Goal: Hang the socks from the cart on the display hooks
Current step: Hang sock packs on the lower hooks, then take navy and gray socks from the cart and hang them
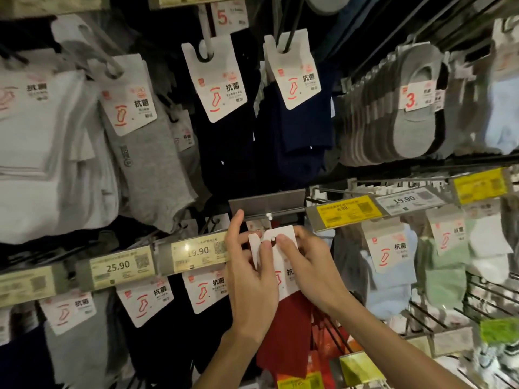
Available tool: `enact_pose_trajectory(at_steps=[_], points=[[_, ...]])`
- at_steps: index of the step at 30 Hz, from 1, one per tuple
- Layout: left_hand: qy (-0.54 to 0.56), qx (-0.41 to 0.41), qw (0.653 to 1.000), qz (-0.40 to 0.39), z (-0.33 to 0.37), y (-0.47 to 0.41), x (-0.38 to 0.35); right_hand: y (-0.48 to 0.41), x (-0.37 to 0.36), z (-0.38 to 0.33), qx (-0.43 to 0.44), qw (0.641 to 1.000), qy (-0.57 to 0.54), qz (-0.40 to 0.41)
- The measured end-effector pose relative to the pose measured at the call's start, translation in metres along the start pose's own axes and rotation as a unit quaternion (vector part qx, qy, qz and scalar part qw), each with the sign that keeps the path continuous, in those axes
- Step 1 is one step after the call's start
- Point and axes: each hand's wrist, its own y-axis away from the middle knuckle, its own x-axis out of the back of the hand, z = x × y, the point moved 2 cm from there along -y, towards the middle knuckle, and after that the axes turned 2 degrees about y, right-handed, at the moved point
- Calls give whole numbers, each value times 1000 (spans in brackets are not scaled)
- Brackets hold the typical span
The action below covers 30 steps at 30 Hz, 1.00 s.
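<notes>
Pinching a stiff white card header (284,239) above red socks (286,332), left hand (250,279) and right hand (311,265) grip its edges.

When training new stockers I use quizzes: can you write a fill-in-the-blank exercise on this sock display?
1. The left hand and the right hand pinch the white card of a pair of ___ socks.
2. The price tag just left of the left hand reads ___.
3. The grey no-show socks at upper right carry a big red number ___.
Missing words: red; 19.90; 3.
</notes>
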Motion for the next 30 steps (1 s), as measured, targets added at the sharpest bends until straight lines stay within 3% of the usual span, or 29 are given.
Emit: enact_pose_trajectory(at_steps=[10,17,23,26,30], points=[[-80,-22,997,-2,-3,0,-4,-16,-1,19,-6,998,32,-49],[-156,69,978,-120,-9,32,25,19,18,27,-59,996,56,-45],[-165,21,953,-254,8,53,50,122,63,49,-145,983,109,19],[-148,-6,920,-363,22,72,31,198,81,69,-202,967,146,49],[-185,-35,802,-566,11,149,-9,329,94,93,-337,916,199,91]])
